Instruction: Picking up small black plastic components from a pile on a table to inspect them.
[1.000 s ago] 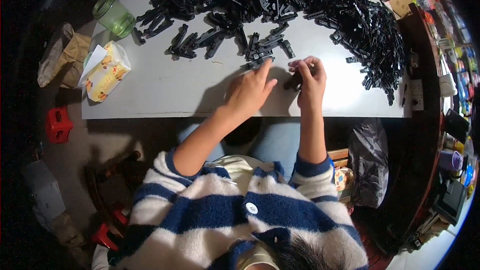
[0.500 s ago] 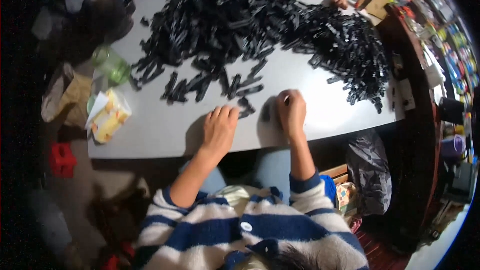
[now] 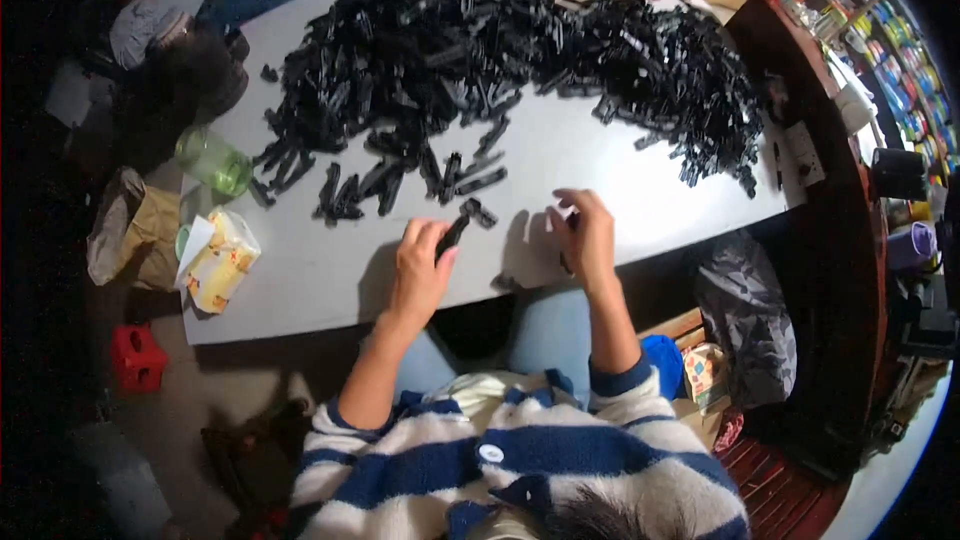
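Looks like the picking-and-sorting step: left hand (image 3: 420, 265) pinches one black plastic piece (image 3: 453, 235) near the grey table (image 3: 330, 285) edge, right hand (image 3: 585, 235) curls around something small I can't make out, so next needs another from the big black pile (image 3: 500, 50), green jar (image 3: 212, 160) and snack packet (image 3: 218, 260) well aside.
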{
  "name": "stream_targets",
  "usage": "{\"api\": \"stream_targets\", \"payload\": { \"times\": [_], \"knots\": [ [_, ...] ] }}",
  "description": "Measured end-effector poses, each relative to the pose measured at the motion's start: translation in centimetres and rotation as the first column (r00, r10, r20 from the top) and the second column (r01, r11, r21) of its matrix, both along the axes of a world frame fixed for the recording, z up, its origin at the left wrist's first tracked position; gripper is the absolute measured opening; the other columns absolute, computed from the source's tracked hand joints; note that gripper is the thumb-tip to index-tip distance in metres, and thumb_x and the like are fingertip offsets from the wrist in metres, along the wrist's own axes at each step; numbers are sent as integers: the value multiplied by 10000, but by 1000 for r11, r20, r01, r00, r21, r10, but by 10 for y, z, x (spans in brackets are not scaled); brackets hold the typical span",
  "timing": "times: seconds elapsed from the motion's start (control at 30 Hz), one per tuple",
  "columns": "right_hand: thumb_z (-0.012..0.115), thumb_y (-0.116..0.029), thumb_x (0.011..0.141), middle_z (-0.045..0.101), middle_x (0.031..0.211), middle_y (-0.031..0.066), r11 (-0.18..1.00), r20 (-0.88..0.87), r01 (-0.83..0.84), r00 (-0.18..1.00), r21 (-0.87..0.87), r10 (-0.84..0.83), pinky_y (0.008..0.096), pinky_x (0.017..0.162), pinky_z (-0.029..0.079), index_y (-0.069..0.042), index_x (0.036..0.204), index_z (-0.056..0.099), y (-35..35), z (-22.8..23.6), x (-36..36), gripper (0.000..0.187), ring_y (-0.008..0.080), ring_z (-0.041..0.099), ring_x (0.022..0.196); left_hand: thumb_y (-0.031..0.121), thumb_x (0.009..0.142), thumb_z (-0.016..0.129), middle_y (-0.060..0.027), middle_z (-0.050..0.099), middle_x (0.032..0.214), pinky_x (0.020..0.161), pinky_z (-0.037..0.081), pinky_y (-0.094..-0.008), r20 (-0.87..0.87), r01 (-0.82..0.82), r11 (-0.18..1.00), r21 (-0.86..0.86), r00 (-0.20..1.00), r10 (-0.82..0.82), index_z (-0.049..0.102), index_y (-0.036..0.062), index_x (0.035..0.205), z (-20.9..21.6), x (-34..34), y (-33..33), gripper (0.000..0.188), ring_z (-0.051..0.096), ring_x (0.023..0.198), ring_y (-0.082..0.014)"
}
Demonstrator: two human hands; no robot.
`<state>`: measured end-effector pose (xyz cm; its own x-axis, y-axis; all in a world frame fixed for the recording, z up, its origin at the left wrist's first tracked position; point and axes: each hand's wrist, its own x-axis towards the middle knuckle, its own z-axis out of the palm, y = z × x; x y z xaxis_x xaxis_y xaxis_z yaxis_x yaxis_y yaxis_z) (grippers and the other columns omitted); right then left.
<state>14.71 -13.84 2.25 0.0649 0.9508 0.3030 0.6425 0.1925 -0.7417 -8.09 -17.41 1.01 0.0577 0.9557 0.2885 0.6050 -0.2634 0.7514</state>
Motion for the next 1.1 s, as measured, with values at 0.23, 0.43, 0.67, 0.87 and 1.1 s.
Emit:
{"api": "stream_targets", "payload": {
  "times": [0.23, 0.43, 0.67, 0.87, 1.1],
  "knots": [
    [699, -134, 737, 593, 828, 115, 952, 133, -223, 958, -211, 254, 312, 599, 474, -62, 984, 628, -42, 26, -17, 267, 233, 580, 650, 2, 820, 590, -69, 610, 847, 651, 439, -225, 288, 66, 932, -355, 957, 42, 477, 3, 1051, 2, -4, -2, 258, 565, 754, -88],
    [643, -142, 733, 538, 790, 121, 941, 411, -236, 854, -240, 319, 426, 567, 460, -61, 796, 568, -55, -7, -40, 127, 343, 566, 679, 33, 843, 578, -71, 604, 887, 692, 441, -228, 346, 105, 953, -283, 938, 0, 465, 14, 1080, -2, -3, -13, 263, 541, 798, -86],
    [598, -117, 855, 543, 708, 7, 891, -693, -307, 720, -334, -12, 214, 491, 409, 1, 859, 585, -39, -5, -44, 119, 82, 520, 538, 94, 893, 530, -29, 556, 816, 634, 426, -202, 396, 134, 969, -208, 917, -41, 439, 24, 1118, -10, 4, -24, 253, 517, 725, -82],
    [598, -38, 834, 560, 757, 50, 890, -793, -404, 603, -211, 86, 222, 483, 449, 2, 937, 544, -53, -2, -72, 123, 110, 549, 559, 146, 955, 417, -1, 492, 783, 528, 374, -200, 788, 318, 867, -385, 603, 129, 394, 44, 1152, 21, 28, -29, 223, 435, 626, -52],
    [629, -48, 793, 563, 777, 56, 864, -910, -442, 413, -241, -42, 228, 472, 451, 8, 972, 545, -59, 14, -66, 205, 133, 552, 564, 184, 951, 436, -69, 563, 867, 630, 442, -252, 572, 209, 916, -342, 820, 26, 392, 17, 1162, 11, 16, -32, 273, 552, 733, -122]
  ]
}}
